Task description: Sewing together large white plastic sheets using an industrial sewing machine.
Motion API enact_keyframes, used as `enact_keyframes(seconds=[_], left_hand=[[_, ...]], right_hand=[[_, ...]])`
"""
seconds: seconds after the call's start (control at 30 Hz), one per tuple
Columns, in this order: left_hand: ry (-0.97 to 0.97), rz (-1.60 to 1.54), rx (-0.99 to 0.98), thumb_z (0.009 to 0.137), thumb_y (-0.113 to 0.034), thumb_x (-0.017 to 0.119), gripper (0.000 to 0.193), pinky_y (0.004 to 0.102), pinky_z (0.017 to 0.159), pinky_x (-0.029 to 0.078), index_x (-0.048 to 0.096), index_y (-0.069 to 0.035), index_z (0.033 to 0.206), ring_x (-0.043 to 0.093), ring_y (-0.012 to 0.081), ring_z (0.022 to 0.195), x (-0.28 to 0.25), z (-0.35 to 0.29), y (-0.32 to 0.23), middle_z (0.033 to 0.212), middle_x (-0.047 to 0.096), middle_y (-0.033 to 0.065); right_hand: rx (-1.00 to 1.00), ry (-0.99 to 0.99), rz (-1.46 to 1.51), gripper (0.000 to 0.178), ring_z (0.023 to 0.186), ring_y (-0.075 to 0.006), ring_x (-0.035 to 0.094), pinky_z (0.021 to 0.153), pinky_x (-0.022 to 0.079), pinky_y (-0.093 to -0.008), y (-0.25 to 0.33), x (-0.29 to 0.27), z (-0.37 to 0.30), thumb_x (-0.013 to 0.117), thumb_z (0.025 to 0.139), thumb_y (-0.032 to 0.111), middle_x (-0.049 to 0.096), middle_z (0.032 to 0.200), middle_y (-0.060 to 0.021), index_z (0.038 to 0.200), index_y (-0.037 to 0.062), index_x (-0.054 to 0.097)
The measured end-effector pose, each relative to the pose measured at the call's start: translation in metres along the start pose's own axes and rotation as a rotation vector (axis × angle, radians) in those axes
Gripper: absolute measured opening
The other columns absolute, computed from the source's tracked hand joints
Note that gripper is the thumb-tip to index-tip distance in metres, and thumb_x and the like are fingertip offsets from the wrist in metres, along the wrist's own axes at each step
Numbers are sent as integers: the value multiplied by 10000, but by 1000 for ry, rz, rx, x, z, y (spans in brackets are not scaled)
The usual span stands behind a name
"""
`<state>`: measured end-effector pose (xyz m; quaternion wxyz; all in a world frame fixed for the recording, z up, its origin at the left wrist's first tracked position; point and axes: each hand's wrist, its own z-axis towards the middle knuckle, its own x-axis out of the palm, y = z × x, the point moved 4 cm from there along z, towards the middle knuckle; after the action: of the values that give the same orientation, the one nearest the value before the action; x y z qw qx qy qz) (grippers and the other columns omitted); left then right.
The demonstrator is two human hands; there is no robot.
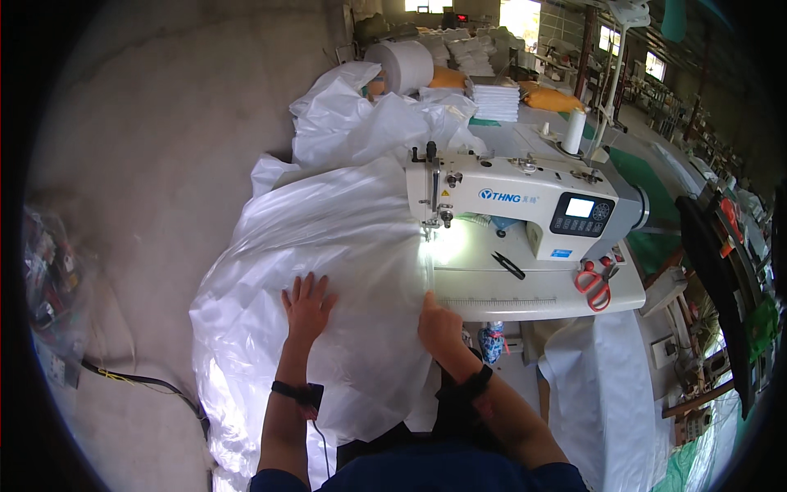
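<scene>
A large sheet of glossy white plastic-like fabric (344, 246) spreads over the left of the sewing machine (508, 193), and its right edge runs under the lit needle area. My left hand (307, 312) lies flat on this sheet with its fingers apart. At the sheet's right edge, just in front of the machine bed (492, 283), my right hand (441, 328) is closed. Its forefinger points along the edge toward the needle, and the other fingers curl at the fabric. The needle tip is lost in the lamp's glare.
Black thread snips (508, 265) and red-handled scissors (592, 289) rest on the machine bed. A white thread cone (574, 131) stands behind the machine. Farther back are a white roll (403, 67) and a stack of folded white fabric (495, 102). A black cable (147, 380) crosses at left.
</scene>
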<state>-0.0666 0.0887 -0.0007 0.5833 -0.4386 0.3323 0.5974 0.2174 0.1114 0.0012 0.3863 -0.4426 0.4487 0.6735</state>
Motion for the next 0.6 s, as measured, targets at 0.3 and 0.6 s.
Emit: enact_keyframes(seconds=[0.3, 0.6], left_hand=[[186, 44, -44, 950, -541, 436, 559, 648, 1111, 138, 440, -259, 1433, 257, 327, 1430, 25, 72, 10, 1542, 313, 60], [206, 51, -23, 949, -584, 399, 622, 654, 1110, 144, 399, -231, 1461, 244, 335, 1436, 49, 126, 8, 1551, 294, 78]], right_hand=[[56, 102, 30, 332, 743, -356, 692, 648, 544, -458, -6, -1, 64, 428, 930, 143, 691, 802, -197, 1187, -21, 559], [85, 139, 2, 289, 741, -302, 701, 618, 549, -394, -20, 7, 116, 437, 952, 130, 703, 840, -156, 1134, -37, 587]])
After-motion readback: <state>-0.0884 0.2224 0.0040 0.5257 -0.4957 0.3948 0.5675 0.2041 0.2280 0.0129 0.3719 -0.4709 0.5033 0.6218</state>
